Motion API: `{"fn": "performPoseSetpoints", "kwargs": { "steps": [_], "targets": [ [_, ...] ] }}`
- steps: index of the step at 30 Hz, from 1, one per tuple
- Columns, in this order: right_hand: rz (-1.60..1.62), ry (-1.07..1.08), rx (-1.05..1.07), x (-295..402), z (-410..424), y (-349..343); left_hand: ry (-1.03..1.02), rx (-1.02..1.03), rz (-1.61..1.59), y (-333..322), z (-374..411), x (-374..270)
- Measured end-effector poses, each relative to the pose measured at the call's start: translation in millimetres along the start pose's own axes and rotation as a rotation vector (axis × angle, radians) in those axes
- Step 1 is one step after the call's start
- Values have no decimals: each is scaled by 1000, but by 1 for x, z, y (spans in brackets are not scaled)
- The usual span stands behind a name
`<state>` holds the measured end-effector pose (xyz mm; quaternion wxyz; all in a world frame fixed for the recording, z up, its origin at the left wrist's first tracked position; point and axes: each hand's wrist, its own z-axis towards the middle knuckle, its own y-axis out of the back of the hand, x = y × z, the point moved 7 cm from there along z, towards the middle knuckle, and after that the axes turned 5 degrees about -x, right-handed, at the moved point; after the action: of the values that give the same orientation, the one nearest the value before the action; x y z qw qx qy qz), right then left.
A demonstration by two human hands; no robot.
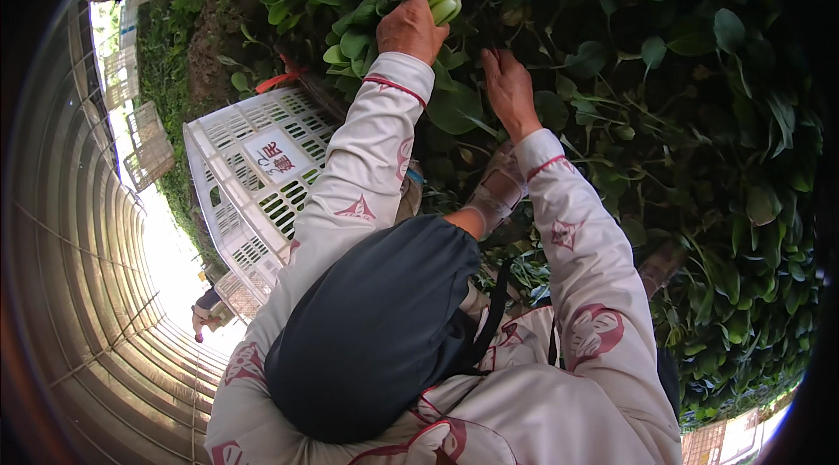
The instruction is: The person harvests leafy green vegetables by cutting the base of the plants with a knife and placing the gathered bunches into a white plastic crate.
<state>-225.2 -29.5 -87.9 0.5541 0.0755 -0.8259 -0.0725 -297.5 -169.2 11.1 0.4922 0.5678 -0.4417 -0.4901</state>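
Note:
My left hand (411, 29) is closed around a bunch of green leafy vegetables, probably pak choi. Its pale green stem bases (443, 3) stick out to the right of the fist, and its leaves (357, 42) spread out to the left. To the right and a little lower, my right hand (510, 86) reaches into the standing leafy plants (583, 65). Its fingertips point up into dark shade among the stems. Whether those fingers grip anything is hidden by the shadow and the back of the hand.
A white slatted plastic crate (262, 150) bearing writing stands left of my left forearm, with an orange-red strip (278, 79) by its corner. My sandalled foot (501, 183) is among the plants. Curved greenhouse hoops (92, 268) rise at the left. Another person (206, 311) is in the distance.

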Motion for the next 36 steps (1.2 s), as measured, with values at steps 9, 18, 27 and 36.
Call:
{"fn": "performPoseSetpoints", "kwargs": {
  "steps": [9,18,27,36],
  "targets": [
    [-201,86,23,-5,14,-42,173,-148,-47,-3,-2,31],
    [172,-103,250,-50,27,-63,100,-373,-481,12,-17,35],
    [973,-402,181,26,-9,20,50,-233,-837,23,-42,-4],
    [524,-21,14,55,-9,119,-247,-191,-651,111,-52,-79]
  ]
}}
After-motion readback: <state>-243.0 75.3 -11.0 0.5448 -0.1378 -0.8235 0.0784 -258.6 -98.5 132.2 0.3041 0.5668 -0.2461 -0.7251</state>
